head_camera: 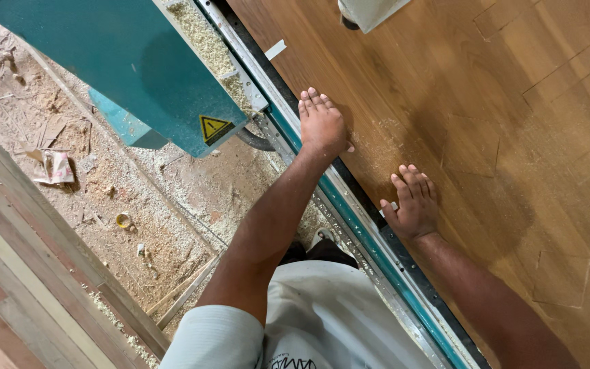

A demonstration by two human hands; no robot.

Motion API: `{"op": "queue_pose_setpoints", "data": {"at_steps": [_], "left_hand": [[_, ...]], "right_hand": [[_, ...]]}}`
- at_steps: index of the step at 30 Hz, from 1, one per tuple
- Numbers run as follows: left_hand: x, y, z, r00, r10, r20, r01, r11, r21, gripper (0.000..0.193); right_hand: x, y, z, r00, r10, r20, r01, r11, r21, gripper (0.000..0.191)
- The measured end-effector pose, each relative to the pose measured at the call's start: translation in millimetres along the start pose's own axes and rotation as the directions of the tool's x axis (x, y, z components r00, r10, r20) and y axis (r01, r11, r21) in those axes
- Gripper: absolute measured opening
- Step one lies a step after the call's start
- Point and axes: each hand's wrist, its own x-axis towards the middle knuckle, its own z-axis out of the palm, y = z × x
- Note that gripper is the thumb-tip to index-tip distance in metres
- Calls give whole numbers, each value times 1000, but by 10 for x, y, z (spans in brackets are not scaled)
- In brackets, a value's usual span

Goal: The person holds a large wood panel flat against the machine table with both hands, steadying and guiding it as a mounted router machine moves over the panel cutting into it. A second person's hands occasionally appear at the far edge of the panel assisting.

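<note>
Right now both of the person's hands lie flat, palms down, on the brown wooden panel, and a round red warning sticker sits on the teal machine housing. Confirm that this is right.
Not quite: the warning sticker is a yellow triangle, not a round red one, as the head view shows. The rest holds: the left hand and right hand lie flat, palms down, on the brown wooden panel, and the sticker sits on the teal machine housing.

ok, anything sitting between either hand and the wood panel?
Nothing visible. The left hand and the right hand both lie flat, palms down, directly on the brown wood panel near its edge by the metal rail. Only a thin scatter of sawdust lies between the hands.
</note>
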Motion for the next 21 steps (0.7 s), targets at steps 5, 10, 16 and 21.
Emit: {"op": "queue_pose_setpoints", "data": {"at_steps": [5, 10, 16, 21], "left_hand": [[2, -8, -32, 999, 8, 42, -9, 1000, 28, 146], [7, 0, -62, 998, 1, 61, -3, 1000, 28, 147], [-4, -7, -56, 998, -2, 61, 1, 1000, 25, 147], [-4, -3, -42, 1000, -4, 22, 4, 1000, 3, 146]], "right_hand": [[9, -10, 10, 1000, 8, 18, -7, 1000, -28, 56], [18, 4, 7, 1000, -3, 9, 3, 1000, -5, 56], [18, 3, -3, 1000, 2, 28, -2, 1000, -7, 57], [25, 6, -6, 1000, -7, 12, 7, 1000, 8, 57]]}}
